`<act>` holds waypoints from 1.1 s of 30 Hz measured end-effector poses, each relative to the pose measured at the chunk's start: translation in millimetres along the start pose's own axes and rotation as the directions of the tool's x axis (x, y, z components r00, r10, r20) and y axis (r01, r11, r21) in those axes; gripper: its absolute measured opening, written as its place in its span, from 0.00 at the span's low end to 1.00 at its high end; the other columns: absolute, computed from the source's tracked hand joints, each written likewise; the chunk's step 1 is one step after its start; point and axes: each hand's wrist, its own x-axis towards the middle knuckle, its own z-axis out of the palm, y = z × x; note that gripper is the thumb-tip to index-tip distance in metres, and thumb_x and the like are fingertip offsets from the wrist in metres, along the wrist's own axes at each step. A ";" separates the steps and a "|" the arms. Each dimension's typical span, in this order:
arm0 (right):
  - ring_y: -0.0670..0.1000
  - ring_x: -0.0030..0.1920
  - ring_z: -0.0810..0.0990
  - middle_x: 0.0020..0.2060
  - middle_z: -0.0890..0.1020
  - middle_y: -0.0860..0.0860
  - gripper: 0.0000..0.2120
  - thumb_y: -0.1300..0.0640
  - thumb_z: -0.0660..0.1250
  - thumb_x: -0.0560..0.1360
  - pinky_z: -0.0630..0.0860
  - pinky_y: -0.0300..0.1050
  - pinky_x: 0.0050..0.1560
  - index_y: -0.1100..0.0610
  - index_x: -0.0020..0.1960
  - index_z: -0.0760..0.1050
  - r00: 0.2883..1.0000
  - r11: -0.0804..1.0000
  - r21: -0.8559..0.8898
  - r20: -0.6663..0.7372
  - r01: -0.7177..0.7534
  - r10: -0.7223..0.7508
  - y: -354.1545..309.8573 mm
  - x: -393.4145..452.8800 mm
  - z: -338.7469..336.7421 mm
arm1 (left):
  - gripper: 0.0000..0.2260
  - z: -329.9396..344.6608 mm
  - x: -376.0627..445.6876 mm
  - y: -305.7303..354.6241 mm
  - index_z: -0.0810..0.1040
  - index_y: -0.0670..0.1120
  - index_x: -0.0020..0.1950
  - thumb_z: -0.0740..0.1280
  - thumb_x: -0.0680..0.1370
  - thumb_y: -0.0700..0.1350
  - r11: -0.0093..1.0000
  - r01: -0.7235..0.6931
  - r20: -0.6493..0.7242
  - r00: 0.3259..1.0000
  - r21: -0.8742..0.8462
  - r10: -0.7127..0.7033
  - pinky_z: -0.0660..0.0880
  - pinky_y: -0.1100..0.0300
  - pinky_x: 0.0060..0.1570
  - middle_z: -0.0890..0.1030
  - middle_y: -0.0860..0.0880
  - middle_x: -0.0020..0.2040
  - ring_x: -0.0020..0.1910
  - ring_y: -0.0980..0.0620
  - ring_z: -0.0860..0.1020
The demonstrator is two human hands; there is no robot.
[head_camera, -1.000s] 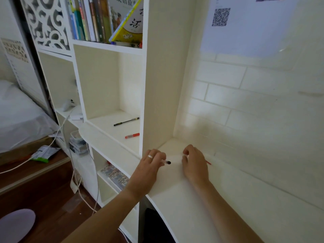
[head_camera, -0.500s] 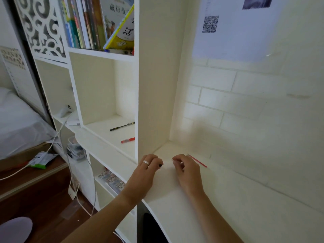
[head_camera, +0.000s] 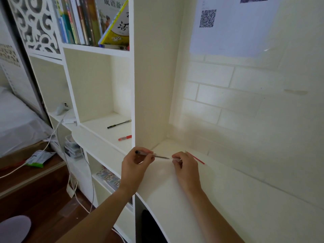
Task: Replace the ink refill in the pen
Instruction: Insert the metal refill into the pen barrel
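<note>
My left hand [head_camera: 135, 165] holds a clear pen barrel [head_camera: 145, 153] with a black end cap, lying level above the white desk [head_camera: 228, 199]. A thin dark refill [head_camera: 162, 156] sticks out of the barrel toward the right. My right hand [head_camera: 185, 168] pinches a small clear pen tip piece [head_camera: 177, 159] just past the refill's point. A red refill [head_camera: 197, 158] lies on the desk behind my right hand, partly hidden by it.
A white shelf divider [head_camera: 150, 85] rises just behind my hands. On the shelf to the left lie a black pen [head_camera: 119, 124] and a red pen [head_camera: 124, 138]. Books [head_camera: 94, 20] stand above. Cables [head_camera: 70, 172] hang by the shelf; a brick-pattern wall [head_camera: 228, 95] backs the desk.
My hands rose off the desk and drew apart. The barrel and dark refill now show between them. The red refill stays on the desk.
</note>
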 end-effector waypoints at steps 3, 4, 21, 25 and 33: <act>0.48 0.47 0.81 0.47 0.81 0.48 0.08 0.65 0.69 0.77 0.70 0.25 0.51 0.55 0.52 0.83 1.000 1.000 0.001 0.018 0.002 -0.002 -1.5 0.0 -0.5 | 0.04 -1.1 1.8 1.3 0.81 0.39 0.47 0.73 0.75 0.33 0.996 0.038 0.004 0.999 -0.085 -0.037 0.83 0.55 0.50 0.85 0.43 0.45 0.48 0.46 0.86; 0.47 0.47 0.81 0.47 0.81 0.48 0.08 0.64 0.70 0.77 0.70 0.24 0.50 0.55 0.52 0.83 1.000 1.000 0.012 0.023 0.017 -0.017 -2.1 -0.1 -0.9 | 0.04 -1.3 2.4 1.3 0.81 0.38 0.48 0.73 0.75 0.33 0.993 0.049 0.006 0.999 -0.107 -0.049 0.83 0.55 0.49 0.85 0.42 0.45 0.47 0.46 0.86; 0.45 0.44 0.80 0.44 0.83 0.48 0.06 0.63 0.70 0.77 0.70 0.24 0.46 0.55 0.51 0.82 0.995 0.994 0.038 0.018 0.100 -0.101 -0.2 1.2 0.3 | 0.04 -8.0 10.2 -10.6 0.79 0.38 0.49 0.72 0.77 0.35 0.984 0.092 0.030 0.996 -0.154 -0.089 0.82 0.46 0.55 0.82 0.38 0.48 0.51 0.43 0.85; 0.46 0.45 0.81 0.45 0.84 0.49 0.07 0.64 0.70 0.77 0.70 0.23 0.47 0.55 0.51 0.83 0.994 0.994 0.025 0.001 0.106 -0.106 0.8 1.8 1.1 | 0.04 -8.0 8.4 -10.0 0.79 0.37 0.49 0.72 0.77 0.35 0.986 0.093 0.078 0.993 -0.138 -0.083 0.82 0.46 0.54 0.84 0.39 0.47 0.51 0.42 0.85; 0.45 0.44 0.79 0.44 0.82 0.49 0.07 0.65 0.70 0.77 0.69 0.22 0.48 0.56 0.52 0.83 0.992 0.992 -0.005 -0.003 0.123 -0.123 -0.6 0.6 -0.1 | 0.03 -7.8 8.8 -8.2 0.79 0.37 0.49 0.72 0.77 0.34 0.986 0.096 0.062 0.994 -0.136 -0.089 0.82 0.47 0.53 0.84 0.42 0.45 0.50 0.44 0.85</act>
